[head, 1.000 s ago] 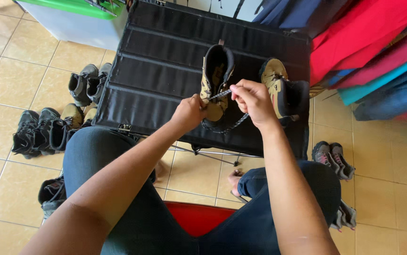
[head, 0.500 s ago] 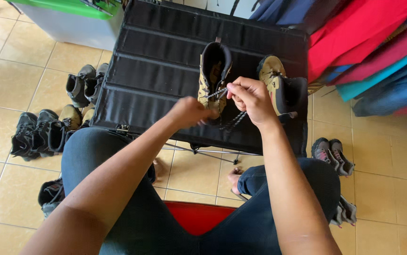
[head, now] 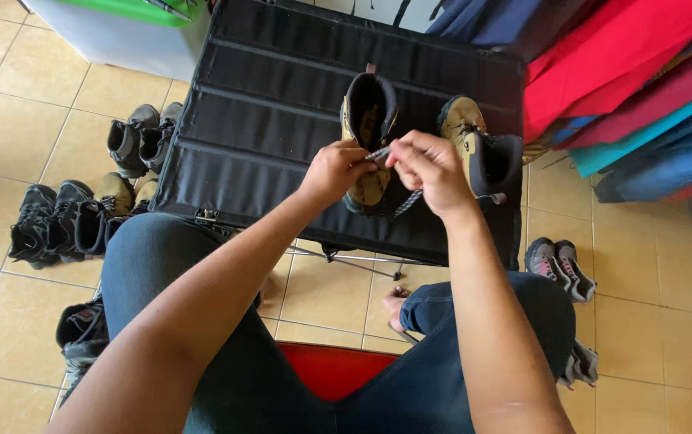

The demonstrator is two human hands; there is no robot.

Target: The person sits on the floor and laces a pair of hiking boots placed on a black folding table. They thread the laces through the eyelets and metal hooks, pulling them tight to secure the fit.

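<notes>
Both hands meet over the tan boot (head: 368, 137) standing near the front edge of the black padded surface (head: 266, 104): the left hand (head: 334, 170) and the right hand (head: 430, 170) are each closed in a pinch on the grey lace (head: 380, 153) between them. A second tan boot (head: 479, 149) lies on its side just right of the first, near the surface's right edge. Pairs of shoes (head: 73, 213) stand on the tiled floor to the left.

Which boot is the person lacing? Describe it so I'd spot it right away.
Find the black folding table in the middle. Two tan boots stand on it; it is the left boot, just beyond both hands. Unlike the right boot, its lace is pinched between the left hand and right hand.
</notes>
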